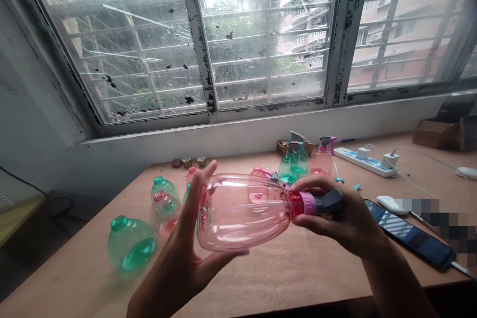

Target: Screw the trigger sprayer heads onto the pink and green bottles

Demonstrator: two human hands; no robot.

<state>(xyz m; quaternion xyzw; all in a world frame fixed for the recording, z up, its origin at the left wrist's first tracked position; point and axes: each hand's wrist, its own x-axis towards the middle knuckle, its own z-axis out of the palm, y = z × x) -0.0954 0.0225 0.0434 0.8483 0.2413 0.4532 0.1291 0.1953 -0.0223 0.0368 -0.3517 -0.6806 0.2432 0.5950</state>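
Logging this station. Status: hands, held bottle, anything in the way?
Left hand cups pink bottle at base; right hand grips its neck, by sprayer. Bottle sideways above table. Clutter: green bottle left, phone right, neither apparently blocking.

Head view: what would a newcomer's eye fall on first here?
Most likely the pink bottle lying sideways in mid-view, its base cupped by the left hand, the right hand at its neck. Next, the bright window filling the top. Then the vivid green bottle, topless, at the table's left.
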